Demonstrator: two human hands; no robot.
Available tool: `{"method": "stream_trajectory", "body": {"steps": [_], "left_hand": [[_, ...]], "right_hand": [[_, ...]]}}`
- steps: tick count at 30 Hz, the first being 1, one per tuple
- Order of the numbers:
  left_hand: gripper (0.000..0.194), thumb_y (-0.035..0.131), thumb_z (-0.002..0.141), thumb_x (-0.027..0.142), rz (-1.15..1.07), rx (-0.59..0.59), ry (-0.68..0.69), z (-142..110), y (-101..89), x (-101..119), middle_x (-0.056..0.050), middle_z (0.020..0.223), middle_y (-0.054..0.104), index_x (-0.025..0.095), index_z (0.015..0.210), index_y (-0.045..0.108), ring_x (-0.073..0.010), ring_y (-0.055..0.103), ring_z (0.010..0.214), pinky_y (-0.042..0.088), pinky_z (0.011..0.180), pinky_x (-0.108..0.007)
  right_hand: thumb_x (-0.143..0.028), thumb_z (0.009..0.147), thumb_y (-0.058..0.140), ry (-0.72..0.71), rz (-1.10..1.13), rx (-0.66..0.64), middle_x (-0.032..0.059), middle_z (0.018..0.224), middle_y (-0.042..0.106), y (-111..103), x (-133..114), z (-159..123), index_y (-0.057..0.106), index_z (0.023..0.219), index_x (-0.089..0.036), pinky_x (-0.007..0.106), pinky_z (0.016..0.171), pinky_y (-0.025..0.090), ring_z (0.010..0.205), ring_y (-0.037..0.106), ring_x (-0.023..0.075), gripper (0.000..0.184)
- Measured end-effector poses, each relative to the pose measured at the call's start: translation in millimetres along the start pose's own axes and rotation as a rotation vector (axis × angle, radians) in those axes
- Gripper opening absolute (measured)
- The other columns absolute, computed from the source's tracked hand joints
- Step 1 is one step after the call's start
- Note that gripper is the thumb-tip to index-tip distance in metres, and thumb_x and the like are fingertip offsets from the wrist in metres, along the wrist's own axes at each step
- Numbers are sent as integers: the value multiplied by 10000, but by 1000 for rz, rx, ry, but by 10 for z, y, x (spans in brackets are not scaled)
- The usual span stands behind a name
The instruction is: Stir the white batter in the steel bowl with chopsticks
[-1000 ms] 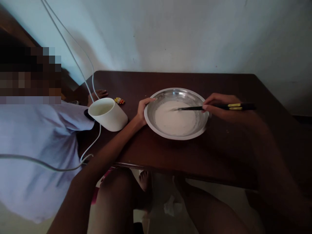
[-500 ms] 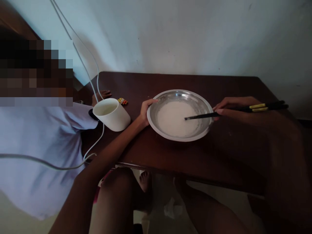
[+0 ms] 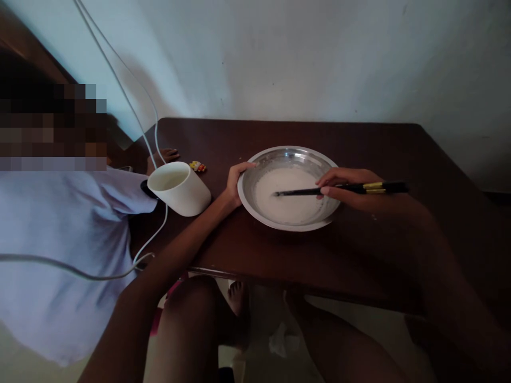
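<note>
A wide steel bowl (image 3: 290,227) with a whitish batter-like liquid (image 3: 279,205) in it stands on the dark wooden table. My left hand (image 3: 236,183) grips its left rim, thumb over the edge. Over the right side of the bowl, my right hand (image 3: 349,186) is closed around black chopsticks (image 3: 297,192) with gold bands. Their tips reach into the liquid left of the bowl's middle. How deep they go cannot be told.
A white cup-like container (image 3: 186,191) stands left of the bowl, a small yellow-red figurine (image 3: 198,166) beside it. White cables (image 3: 120,88) hang at the left. Another person in a pale shirt (image 3: 67,234) sits there, a hand (image 3: 166,155) on the table (image 3: 255,260).
My right hand has moved left over the bowl, carrying the chopstick tips from the liquid's right part to its left. My left hand keeps its hold on the rim.
</note>
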State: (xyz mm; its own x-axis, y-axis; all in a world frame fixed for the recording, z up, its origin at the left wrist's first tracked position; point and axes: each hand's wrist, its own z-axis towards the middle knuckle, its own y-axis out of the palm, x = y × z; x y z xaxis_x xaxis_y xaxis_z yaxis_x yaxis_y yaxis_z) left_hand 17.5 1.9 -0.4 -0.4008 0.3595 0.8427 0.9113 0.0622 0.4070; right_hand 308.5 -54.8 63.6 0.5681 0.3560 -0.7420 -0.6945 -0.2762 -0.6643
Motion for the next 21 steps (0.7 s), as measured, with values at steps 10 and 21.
{"method": "stream_trajectory", "body": {"steps": [10, 21], "left_hand": [[231, 556, 862, 226, -52, 73, -33, -29, 36, 22, 0, 495, 618, 184, 684, 696, -175, 674, 625, 536, 562, -236], [196, 577, 846, 254, -21, 48, -6, 9, -12, -4, -4, 539, 631, 188, 691, 676, -197, 693, 730, 551, 650, -258]], "right_hand": [[-484, 867, 635, 62, -46, 62, 41, 964, 745, -53, 58, -24, 724, 947, -264, 373, 760, 523, 895, 676, 240, 251], [-481, 876, 616, 42, -100, 120, 45, 951, 745, -16, 36, 1, 703, 909, -251, 375, 755, 518, 884, 670, 242, 248]]}}
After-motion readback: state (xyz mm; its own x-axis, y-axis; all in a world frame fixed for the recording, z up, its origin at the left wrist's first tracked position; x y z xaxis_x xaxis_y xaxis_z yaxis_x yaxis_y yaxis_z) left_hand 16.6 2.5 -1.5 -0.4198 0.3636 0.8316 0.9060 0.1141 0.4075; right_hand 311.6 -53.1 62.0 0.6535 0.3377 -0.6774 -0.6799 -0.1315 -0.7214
